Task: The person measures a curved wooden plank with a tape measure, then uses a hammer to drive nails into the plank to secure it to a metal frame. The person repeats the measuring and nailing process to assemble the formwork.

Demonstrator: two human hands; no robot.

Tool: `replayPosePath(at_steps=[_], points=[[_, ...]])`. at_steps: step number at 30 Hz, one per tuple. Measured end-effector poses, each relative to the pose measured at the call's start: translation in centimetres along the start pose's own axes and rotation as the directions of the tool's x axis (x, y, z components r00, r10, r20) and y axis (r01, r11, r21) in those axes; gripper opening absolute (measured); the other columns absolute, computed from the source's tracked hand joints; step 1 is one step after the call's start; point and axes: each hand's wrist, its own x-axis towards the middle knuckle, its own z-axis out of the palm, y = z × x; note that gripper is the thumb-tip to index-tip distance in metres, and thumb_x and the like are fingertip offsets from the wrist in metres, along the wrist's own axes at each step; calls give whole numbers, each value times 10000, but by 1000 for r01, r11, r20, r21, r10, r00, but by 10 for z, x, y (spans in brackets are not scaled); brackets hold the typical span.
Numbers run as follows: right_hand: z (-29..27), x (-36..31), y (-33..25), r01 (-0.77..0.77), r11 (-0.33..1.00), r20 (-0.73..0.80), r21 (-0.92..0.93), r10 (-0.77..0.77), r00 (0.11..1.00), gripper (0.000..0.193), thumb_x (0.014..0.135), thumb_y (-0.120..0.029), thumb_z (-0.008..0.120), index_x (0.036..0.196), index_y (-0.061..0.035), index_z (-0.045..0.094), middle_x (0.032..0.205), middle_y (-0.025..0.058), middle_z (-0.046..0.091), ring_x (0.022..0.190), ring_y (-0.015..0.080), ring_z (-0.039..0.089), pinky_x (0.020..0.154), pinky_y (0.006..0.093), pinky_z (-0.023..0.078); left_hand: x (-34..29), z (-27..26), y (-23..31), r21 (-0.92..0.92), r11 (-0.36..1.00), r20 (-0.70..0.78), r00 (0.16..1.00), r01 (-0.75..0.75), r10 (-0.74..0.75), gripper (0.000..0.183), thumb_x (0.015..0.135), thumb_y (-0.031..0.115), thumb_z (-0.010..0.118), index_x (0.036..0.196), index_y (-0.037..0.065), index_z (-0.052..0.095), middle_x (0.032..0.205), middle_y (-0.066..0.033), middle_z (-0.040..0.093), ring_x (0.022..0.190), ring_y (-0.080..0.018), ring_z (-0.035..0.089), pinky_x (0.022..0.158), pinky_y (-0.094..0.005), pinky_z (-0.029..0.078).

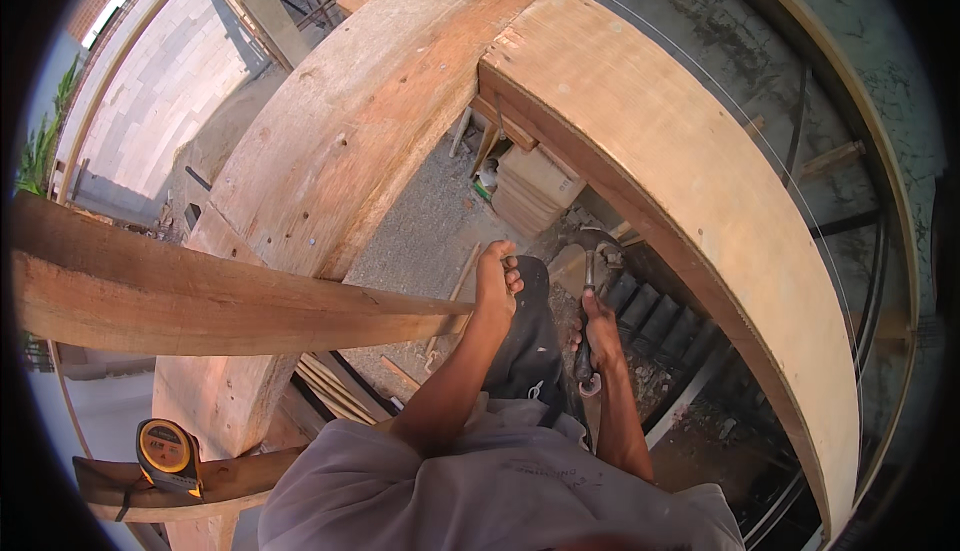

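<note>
A hammer (588, 276) is upright in my right hand (602, 329), its dark curved head above the fist and its grip running down below. My left hand (497, 279) is curled closed above my dark trouser leg; whatever may be inside the fingers is hidden. Beside the left wrist ends a reddish timber plank (220, 309), which comes in from the left edge. Between this plank and a broad pale board (690, 171) on the right, both of my hands hang apart from each other.
A wide timber beam (370, 121) crosses diagonally, meeting the pale board. A yellow-and-black tape measure (170, 454) rests on a lower timber (240, 478). Far below lie gravel ground (420, 216) and a stack of flat pieces (540, 183). A thin string (735, 106) runs along the right.
</note>
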Motion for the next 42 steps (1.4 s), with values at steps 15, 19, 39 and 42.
replayPosePath(at_steps=[15,19,39,42], points=[[35,-60,-53,756,618,251,-214,-713,654,421,940,-419,616,785,-42,509,610,-21,490,545,58,461,470,251,371,-121,-30,34,471,341,508,566,-813,649,350,1028,357,456,1133,67,623,649,37,382,589,-58,346,532,-244,286],[47,-65,-66,818,574,229,-39,-791,567,435,938,-452,616,820,-46,514,642,-16,498,536,53,457,460,234,366,-116,-29,54,439,453,429,625,-775,652,448,1036,424,372,1000,29,578,689,-58,483,627,-130,420,592,-328,383],[-14,-164,-230,722,373,-132,-582,-920,368,452,997,-447,506,818,-48,621,696,48,601,722,120,483,828,313,361,-98,-191,-47,649,-604,630,772,-463,85,297,790,73,582,1085,48,562,949,-134,604,705,-300,688,587,-422,558],[-14,-142,-228,700,575,-203,-423,-813,545,469,973,-499,513,814,-68,607,626,25,538,614,96,465,614,259,365,-97,-190,-42,604,-639,635,772,-476,25,368,792,91,592,1159,82,569,945,-115,603,715,-288,690,580,-411,552]])
